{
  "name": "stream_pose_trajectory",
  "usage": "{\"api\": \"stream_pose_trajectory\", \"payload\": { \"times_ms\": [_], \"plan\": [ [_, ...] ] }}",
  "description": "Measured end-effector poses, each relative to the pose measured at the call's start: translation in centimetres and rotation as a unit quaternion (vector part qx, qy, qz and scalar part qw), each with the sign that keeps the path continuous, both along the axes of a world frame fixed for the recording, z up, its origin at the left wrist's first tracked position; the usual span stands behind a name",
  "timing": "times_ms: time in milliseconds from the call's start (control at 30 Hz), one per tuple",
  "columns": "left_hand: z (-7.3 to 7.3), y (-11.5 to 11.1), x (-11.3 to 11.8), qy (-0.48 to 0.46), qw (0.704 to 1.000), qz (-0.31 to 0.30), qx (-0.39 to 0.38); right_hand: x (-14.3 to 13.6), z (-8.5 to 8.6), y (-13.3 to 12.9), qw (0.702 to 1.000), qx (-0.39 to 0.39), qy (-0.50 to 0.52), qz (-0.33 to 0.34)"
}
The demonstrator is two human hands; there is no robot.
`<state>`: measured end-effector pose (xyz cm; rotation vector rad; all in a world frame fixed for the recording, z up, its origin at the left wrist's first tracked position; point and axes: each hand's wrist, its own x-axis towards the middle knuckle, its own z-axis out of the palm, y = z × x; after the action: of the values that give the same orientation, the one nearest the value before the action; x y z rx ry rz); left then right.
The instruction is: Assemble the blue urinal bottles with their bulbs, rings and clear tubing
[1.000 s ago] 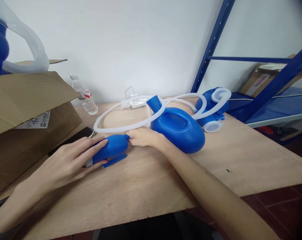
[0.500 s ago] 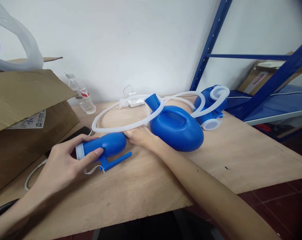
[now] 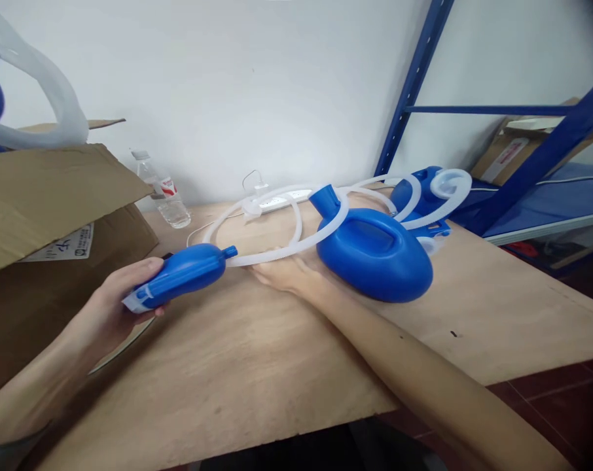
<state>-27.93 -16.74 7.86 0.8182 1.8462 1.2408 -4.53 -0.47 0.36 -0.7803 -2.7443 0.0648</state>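
My left hand point(image 3: 122, 288) is closed around the white-rimmed end of a blue plastic urinal cup point(image 3: 188, 271), which is raised and tilted. Its narrow nozzle point(image 3: 230, 251) points right, with nothing fitted on it. My right hand point(image 3: 281, 273) lies low over the table, just right of the nozzle, its fingers curled and partly hidden. A translucent white hose point(image 3: 316, 237) loops in front of those fingers, and a thinner-looking stretch runs down to them. Beside my right wrist lies a blue urinal bottle point(image 3: 375, 261) with a moulded handle and an angled neck.
An open cardboard box point(image 3: 55, 196) stands at left, with another blue piece and hose point(image 3: 55, 98) above it. A water bottle point(image 3: 166, 196) and a power strip point(image 3: 284, 199) are by the wall. Another blue urinal set point(image 3: 427, 196) lies back right, near the blue rack point(image 3: 407, 91).
The urinal cup has been lifted and turned in my left hand, so its side arm no longer shows. Its nozzle is now apart from my right hand. The view has shifted slightly.
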Motion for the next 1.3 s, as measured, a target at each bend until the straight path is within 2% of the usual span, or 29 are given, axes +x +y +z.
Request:
{"api": "stream_pose_trajectory", "payload": {
  "times_ms": [67, 167, 267, 367, 467, 567, 667, 700, 833, 933, 967, 1033, 1100, 1167, 1233, 1300],
  "plan": [
    [-0.4, 0.2, 0.2, 0.002, 0.998, -0.06, 0.015, -0.2, 0.2, -0.2, 1.0, -0.029, 0.006, -0.006],
    [-0.7, -0.1, 0.9, -0.003, 0.997, -0.062, 0.04, 0.2, 0.4, 0.2, 0.999, -0.043, 0.014, -0.018],
    [-1.0, -0.4, 1.3, -0.007, 0.996, -0.071, 0.053, 1.4, 0.2, 0.8, 1.0, -0.019, -0.016, 0.005],
    [-1.6, -0.3, 1.1, -0.002, 0.994, -0.098, 0.049, 2.4, 0.0, 0.8, 0.999, -0.006, -0.042, 0.021],
    [-2.0, -0.1, 0.8, 0.004, 0.993, -0.107, 0.056, 3.0, 0.6, 0.0, 0.998, -0.023, -0.061, 0.011],
    [-1.8, -0.1, 0.9, 0.004, 0.992, -0.106, 0.07, 3.9, 2.4, -1.5, 0.991, -0.081, -0.104, -0.026],
    [-1.2, -0.3, 1.4, 0.01, 0.991, -0.109, 0.072, 5.9, 5.3, -3.9, 0.962, -0.197, -0.177, -0.067],
    [-1.0, -0.4, 1.5, 0.016, 0.991, -0.112, 0.072, 6.8, 6.3, -4.7, 0.951, -0.237, -0.189, -0.061],
    [-0.5, -0.9, 2.5, 0.062, 0.983, -0.152, 0.083, 10.1, 10.2, -7.6, 0.926, -0.361, -0.108, 0.014],
    [-0.4, -0.9, 3.6, 0.137, 0.968, -0.191, 0.092, 10.6, 11.7, -8.2, 0.942, -0.326, 0.036, -0.072],
    [-0.5, -0.9, 4.1, 0.163, 0.96, -0.206, 0.094, 10.3, 11.8, -8.1, 0.944, -0.308, 0.082, -0.088],
    [-0.7, -0.7, 5.0, 0.215, 0.938, -0.245, 0.115, 9.3, 11.6, -7.6, 0.94, -0.315, 0.118, -0.05],
    [-1.2, -0.4, 5.8, 0.255, 0.915, -0.275, 0.147, 8.0, 10.8, -7.0, 0.929, -0.361, 0.069, 0.041],
    [-2.0, -0.3, 6.4, 0.253, 0.912, -0.284, 0.156, 6.9, 9.8, -6.6, 0.924, -0.368, 0.012, 0.101],
    [-3.0, -0.3, 6.6, 0.213, 0.924, -0.283, 0.145, 6.2, 8.7, -6.3, 0.934, -0.342, -0.002, 0.105],
    [-4.0, -0.3, 6.6, 0.173, 0.93, -0.288, 0.15, 6.0, 7.8, -6.1, 0.945, -0.321, 0.007, 0.07]
  ]
}}
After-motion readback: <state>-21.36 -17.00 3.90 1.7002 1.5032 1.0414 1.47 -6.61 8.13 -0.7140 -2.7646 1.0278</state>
